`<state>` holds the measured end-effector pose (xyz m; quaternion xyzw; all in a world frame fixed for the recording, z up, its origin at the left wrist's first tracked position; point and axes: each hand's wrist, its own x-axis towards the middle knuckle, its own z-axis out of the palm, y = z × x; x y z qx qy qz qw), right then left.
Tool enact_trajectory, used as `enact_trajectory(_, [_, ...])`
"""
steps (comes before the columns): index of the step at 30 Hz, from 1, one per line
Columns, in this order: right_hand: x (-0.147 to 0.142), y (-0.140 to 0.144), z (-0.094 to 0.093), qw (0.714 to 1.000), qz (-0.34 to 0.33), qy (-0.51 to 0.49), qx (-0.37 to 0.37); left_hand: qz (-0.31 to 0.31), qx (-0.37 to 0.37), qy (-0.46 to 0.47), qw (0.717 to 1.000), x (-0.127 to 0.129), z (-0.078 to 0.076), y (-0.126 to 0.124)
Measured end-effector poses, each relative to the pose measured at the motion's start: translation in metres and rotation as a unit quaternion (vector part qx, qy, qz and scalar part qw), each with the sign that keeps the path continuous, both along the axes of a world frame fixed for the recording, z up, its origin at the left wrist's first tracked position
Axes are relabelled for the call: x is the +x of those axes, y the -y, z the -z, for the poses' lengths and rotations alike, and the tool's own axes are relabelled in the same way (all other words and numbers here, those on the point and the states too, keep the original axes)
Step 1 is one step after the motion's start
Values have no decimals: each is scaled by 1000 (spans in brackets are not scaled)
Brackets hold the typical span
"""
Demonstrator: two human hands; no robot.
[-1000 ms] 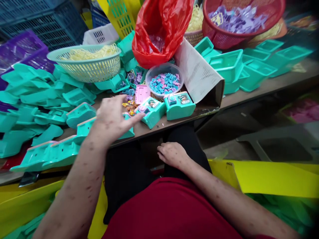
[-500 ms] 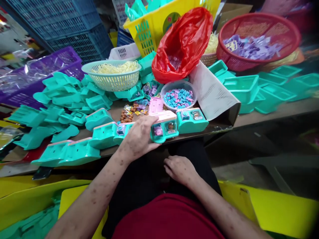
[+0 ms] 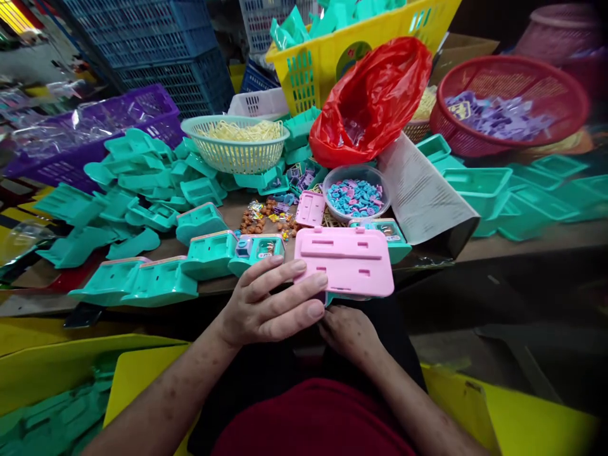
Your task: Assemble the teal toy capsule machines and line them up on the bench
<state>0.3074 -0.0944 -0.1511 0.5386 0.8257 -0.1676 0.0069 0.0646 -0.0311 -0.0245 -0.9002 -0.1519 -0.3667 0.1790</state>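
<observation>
Toy (image 3: 344,259) off table, held over lap, pink base up. Left hand (image 3: 270,304) clamps its left end; right hand (image 3: 349,329) touches underneath, grip unclear. Judging by row (image 3: 190,266) of teal units on table (image 3: 522,244): several built, loose shells (image 3: 133,177) heaped, many left.

Nothing I can read here: the grey cardboard flap (image 3: 422,190) right of centre carries lines of print too small to make out, and the round sticker (image 3: 352,54) on the yellow basket (image 3: 380,38) up top is blurred.
</observation>
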Motion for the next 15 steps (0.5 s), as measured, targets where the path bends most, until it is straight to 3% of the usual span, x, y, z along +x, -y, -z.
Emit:
enact_trajectory(6, [0,-2,-1,1000,3,0,-5,-37,-50,-10,998,-12,8,3])
enact_trajectory(10, [0,-2,-1,1000,-2,-2,-5,-36,-50,-26,998,-5,-4,1])
enact_trajectory(15, [1,0,0,1000,-1,2,-9,-42,-189,-37,980,13,-17,-11])
